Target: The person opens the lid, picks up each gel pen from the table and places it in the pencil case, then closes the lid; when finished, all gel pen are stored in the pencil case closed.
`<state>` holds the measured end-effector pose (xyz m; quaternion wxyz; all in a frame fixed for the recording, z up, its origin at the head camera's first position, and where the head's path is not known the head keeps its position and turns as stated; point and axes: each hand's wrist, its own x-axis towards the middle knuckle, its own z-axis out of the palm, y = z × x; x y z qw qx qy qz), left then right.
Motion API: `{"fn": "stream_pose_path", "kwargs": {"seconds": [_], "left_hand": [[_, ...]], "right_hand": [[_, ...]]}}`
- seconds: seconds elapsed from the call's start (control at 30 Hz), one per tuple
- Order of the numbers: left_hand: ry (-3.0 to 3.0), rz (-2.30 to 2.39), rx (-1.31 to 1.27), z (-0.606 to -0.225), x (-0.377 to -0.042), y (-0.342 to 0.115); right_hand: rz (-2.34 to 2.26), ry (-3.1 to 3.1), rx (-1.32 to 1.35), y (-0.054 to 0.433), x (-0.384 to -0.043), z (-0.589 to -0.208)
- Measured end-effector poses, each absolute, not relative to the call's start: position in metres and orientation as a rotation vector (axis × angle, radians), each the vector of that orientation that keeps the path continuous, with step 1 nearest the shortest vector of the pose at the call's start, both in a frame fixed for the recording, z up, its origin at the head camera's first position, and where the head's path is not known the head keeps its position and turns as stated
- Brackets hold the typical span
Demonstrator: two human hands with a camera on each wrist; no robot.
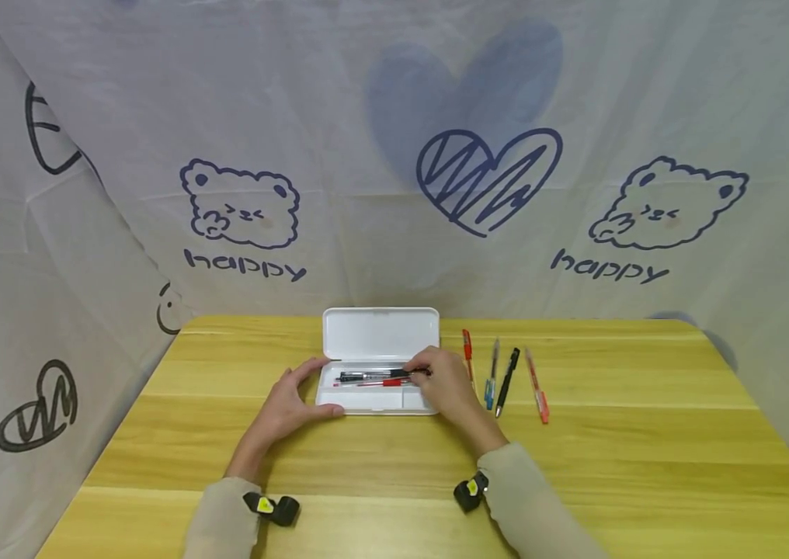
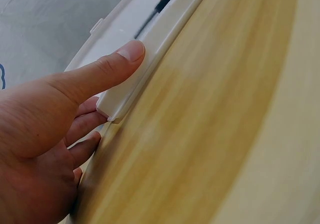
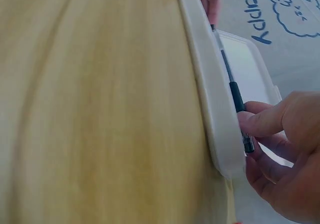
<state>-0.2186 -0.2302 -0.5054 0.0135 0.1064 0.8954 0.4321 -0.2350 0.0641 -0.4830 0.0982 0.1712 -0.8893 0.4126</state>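
A white pencil case (image 1: 372, 399) lies open on the table, its lid (image 1: 380, 332) raised at the back. My left hand (image 1: 286, 407) holds the case's left end, with the thumb on the front rim and the other fingers around the end. With thumb and fingertips, my right hand (image 1: 452, 388) pinches a gel pen (image 3: 236, 93) with a black grip, over the right part of the case. Inside the long compartment are a black-tipped clear pen (image 1: 350, 377) and a red pen (image 1: 391, 383). The right hand hides the case's right end.
Right of the case lie a red-capped pen (image 1: 467, 343), a blue-capped pen (image 1: 489, 390), a black pen (image 1: 508, 380) and a pinkish-red pen (image 1: 538, 392). A printed white curtain (image 1: 366, 264) hangs behind the wooden table (image 1: 632, 450).
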Motion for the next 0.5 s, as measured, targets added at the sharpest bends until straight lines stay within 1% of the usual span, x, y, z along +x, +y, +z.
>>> {"fn": "stream_pose_path", "kwargs": {"seconds": [0.27, 0.5], "left_hand": [[2.813, 1.314, 0.329, -0.505, -0.219, -0.230], [2.801, 1.326, 0.314, -0.506, -0.218, -0.230]], "right_hand": [[1.084, -2.739, 0.520, 0.056, -0.237, -0.484], [1.069, -2.763, 0.509, 0.053, -0.237, -0.487]]}}
